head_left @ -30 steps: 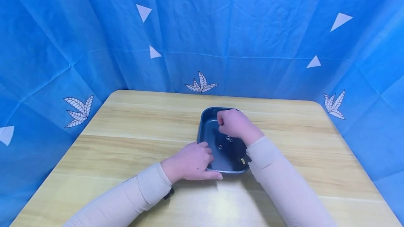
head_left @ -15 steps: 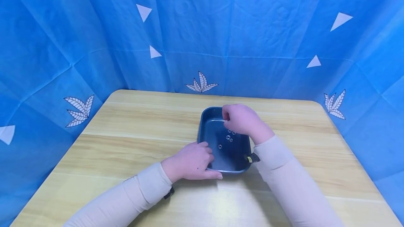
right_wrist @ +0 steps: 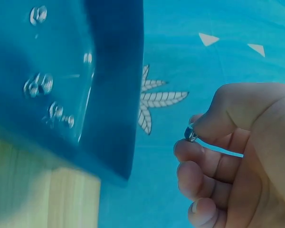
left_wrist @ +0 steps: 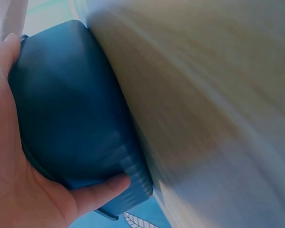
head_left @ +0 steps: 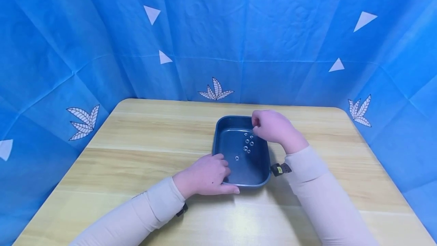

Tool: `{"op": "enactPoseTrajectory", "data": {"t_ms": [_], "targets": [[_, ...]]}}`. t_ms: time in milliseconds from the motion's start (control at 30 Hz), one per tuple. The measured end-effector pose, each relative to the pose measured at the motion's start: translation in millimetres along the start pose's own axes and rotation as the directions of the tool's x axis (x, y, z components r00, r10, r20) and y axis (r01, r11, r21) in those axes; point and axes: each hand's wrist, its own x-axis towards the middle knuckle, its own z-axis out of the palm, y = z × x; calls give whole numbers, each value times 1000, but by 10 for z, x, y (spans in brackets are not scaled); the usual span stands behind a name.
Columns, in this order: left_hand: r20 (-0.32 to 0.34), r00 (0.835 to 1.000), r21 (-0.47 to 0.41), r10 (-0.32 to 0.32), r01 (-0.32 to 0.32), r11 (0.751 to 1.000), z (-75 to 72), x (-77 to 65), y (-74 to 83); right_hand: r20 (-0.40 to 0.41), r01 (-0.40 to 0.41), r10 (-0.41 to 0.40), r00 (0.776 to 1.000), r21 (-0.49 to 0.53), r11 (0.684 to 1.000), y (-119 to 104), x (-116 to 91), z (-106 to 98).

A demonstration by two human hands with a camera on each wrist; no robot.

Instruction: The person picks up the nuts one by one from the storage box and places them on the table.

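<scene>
Your left hand [head_left: 206, 174] is closed round the near left corner of the dark blue tray [head_left: 250, 172], its thumb along the near edge; the left wrist view shows a finger laid against the outer wall. The tray sits on the wooden table [head_left: 153, 124], roughly midway between the left and right edges and short of the far edge. It looks stiff and fairly light, with a smooth wall that may slide under a push, so the corner, where rim and wall meet, should be a sound place to hold it. Near the middle of its floor lies a lone nut [head_left: 237, 158]; right of that, toward the far right corner, is a loose cluster of nuts [head_left: 247, 141]. Your right hand [head_left: 273, 126] is raised at that far right corner, thumb and fingertip pinched on a small shiny nut [right_wrist: 190, 134]. Expect it to be hard, light and slippery, not fragile; take it across opposite sides with the fingertip pads, since an off-centre pinch could let it spin out.
</scene>
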Motion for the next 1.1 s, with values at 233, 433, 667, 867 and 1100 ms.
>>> {"op": "enactPoseTrajectory", "data": {"t_ms": [233,433,667,867,1100], "targets": [[0,1000,-12,-8,8,1000,4,-14,5,-19,-28,28,999,3,1000,286,-12,49],[-5,1000,9,-4,4,1000,-5,-27,14,45,-96,95,994,23,995,468,-50,108],[7,1000,18,-1,1,1000,-10,-11,6,175,-150,143,974,25,988,625,-61,195],[9,1000,20,6,-6,1000,-8,-17,11,253,-175,169,953,3,985,714,-37,315],[5,1000,9,3,-3,1000,-21,-23,15,269,-152,165,949,-69,986,721,-36,368]]}}
